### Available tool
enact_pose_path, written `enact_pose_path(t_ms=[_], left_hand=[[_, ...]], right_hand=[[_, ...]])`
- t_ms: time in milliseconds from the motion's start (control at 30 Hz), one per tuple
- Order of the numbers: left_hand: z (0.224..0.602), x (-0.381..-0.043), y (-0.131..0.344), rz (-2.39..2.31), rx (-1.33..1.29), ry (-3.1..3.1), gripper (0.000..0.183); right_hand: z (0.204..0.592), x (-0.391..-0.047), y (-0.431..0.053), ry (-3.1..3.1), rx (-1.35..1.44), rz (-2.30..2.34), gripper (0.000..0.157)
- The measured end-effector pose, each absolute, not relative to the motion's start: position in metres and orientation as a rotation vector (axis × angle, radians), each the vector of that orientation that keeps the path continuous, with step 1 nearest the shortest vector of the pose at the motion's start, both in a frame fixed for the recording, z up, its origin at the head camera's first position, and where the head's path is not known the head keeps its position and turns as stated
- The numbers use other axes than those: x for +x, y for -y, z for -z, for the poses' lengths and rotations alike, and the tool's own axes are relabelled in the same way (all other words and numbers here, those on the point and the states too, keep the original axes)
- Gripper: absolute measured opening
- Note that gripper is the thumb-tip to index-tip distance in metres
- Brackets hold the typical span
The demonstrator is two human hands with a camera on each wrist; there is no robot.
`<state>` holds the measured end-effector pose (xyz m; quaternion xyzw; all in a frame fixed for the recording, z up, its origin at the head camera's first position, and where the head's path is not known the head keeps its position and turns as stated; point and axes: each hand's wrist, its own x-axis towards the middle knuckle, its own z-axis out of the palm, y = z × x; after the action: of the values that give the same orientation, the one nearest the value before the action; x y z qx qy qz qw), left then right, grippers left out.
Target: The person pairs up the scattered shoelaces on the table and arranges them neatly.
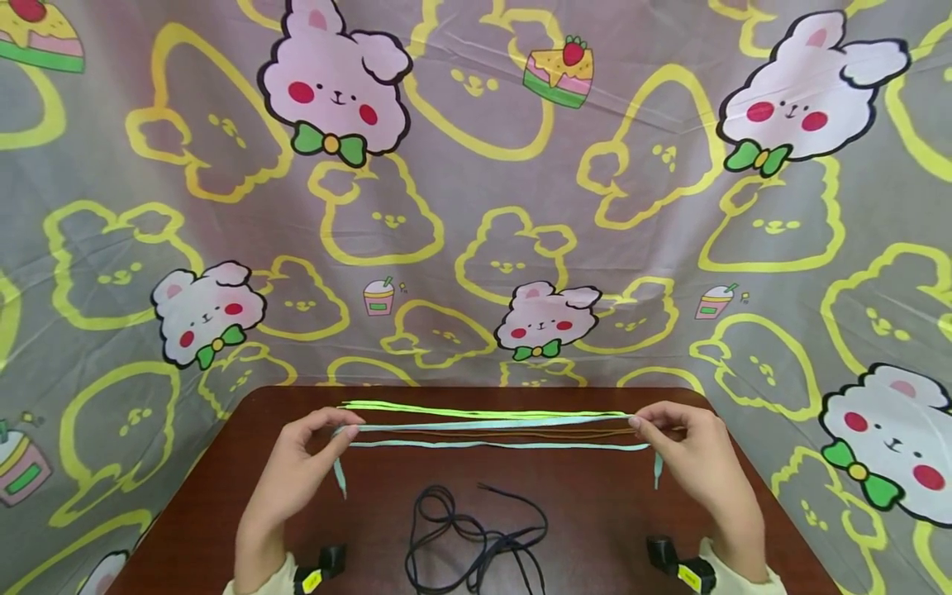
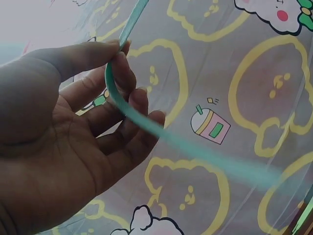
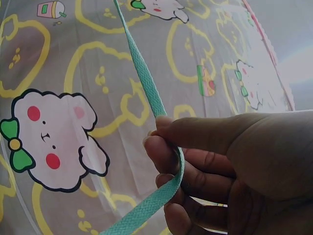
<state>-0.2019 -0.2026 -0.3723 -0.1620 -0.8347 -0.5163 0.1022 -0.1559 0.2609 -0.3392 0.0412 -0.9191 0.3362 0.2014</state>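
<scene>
A flat mint-green shoelace (image 1: 483,426) is stretched nearly level between my two hands above the table. My left hand (image 1: 293,459) pinches it between thumb and index finger near one end, and a short tail hangs below. At the other side my right hand (image 1: 699,459) pinches it the same way, its tipped end dangling. In both wrist views the lace (image 3: 146,83) runs through the pinch and bends past the other, loosely curled fingers. Just below it in the head view runs a second pale mint strand (image 1: 483,445), apparently on the table.
Yellow-green laces (image 1: 476,414) lie straight across the back of the brown table (image 1: 260,405), with a thin brown lace (image 1: 521,434) in front of them. Nearer me a black cord (image 1: 483,537) lies in loose loops. Patterned cloth (image 1: 476,165) walls the table at the back and sides.
</scene>
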Motion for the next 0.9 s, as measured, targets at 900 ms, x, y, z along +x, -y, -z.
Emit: enact_pose_path(t_ms=[900], left_hand=[[0.382, -0.212, 0.213, 1.411, -0.173, 2.41, 0.022]], right_hand=[[0.345, -0.158, -0.275, 2.558, 0.042, -0.936, 0.016]])
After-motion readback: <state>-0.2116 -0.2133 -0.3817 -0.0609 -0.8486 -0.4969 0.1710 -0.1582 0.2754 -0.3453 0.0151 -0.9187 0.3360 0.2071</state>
